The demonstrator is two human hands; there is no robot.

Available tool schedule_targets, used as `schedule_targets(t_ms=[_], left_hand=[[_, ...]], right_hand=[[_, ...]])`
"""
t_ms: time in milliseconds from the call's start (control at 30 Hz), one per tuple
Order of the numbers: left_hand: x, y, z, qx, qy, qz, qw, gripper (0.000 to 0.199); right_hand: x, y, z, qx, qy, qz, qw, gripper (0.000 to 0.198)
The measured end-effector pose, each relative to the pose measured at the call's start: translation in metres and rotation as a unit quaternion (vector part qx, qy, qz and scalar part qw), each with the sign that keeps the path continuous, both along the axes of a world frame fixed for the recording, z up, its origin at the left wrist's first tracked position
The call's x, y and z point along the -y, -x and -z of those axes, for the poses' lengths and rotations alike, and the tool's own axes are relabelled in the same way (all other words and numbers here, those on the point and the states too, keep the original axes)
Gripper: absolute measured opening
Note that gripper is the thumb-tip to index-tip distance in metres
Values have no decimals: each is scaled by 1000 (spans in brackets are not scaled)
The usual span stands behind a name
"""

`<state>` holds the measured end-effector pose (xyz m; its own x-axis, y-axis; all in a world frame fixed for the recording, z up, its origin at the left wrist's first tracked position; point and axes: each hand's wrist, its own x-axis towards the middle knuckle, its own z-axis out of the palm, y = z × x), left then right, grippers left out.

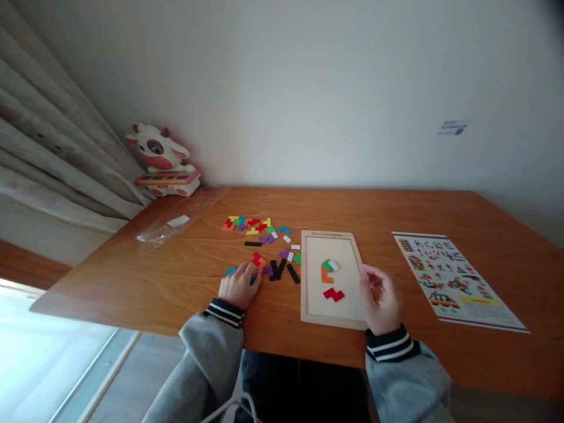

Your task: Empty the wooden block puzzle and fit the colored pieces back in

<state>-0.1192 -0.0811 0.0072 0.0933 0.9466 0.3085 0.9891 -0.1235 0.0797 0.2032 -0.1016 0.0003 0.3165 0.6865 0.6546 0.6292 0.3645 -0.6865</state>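
Observation:
My left hand (pixel 238 286) lies on the table with curled fingers, and a small blue puzzle piece (pixel 252 280) shows between its thumb and fingers. Just beyond the fingertips are a red piece (pixel 256 258) and an orange piece (pixel 261 264). Between my hands lies a pale wooden puzzle board (pixel 309 322) with a raised frame. On it are a green piece (pixel 326 265), a white piece (pixel 333 265), an orange piece (pixel 326 276) and a red piece (pixel 333 295). My right hand (pixel 382 298) pinches the board's right edge between thumb and fingers.
Several coloured pieces (pixel 252 231) and black strips (pixel 293 274) are scattered left of the board. A printed pattern sheet (pixel 458 276) lies at the right. A clear plastic bag (pixel 171 226) and a cow-shaped toy keyboard (pixel 165 161) are at the back left.

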Motion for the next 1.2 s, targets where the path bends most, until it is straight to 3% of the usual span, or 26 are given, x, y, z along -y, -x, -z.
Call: schedule_targets(t_ms=[167, 433, 533, 767, 900, 1067, 1133, 1200], left_hand=[[0, 0, 1, 48, -4, 23, 999, 36], [-4, -6, -7, 185, 6, 32, 982, 49], [-11, -28, -16, 266, 18, 47, 963, 52], [-41, -116, -38, 419, 38, 108, 901, 47], [-49, -145, -50, 484, 38, 136, 864, 50], [-38, -142, -68, 549, 98, 214, 802, 48], [-34, -130, -73, 520, 89, 254, 811, 45], [-30, -115, -73, 461, 71, 286, 837, 40]], right_hand=[[4, -5, 10, 4, 28, -25, 999, 18], [6, 0, 0, 57, 15, -51, 997, 15], [5, 2, 0, 60, 16, -60, 996, 14], [4, 0, 3, 72, 44, -65, 994, 12], [3, 0, 3, 75, 68, -70, 992, 12], [2, 1, 3, 72, 83, -74, 991, 13], [3, 0, 3, 70, 89, -74, 991, 13], [3, 0, 2, 70, 95, -74, 990, 13]])
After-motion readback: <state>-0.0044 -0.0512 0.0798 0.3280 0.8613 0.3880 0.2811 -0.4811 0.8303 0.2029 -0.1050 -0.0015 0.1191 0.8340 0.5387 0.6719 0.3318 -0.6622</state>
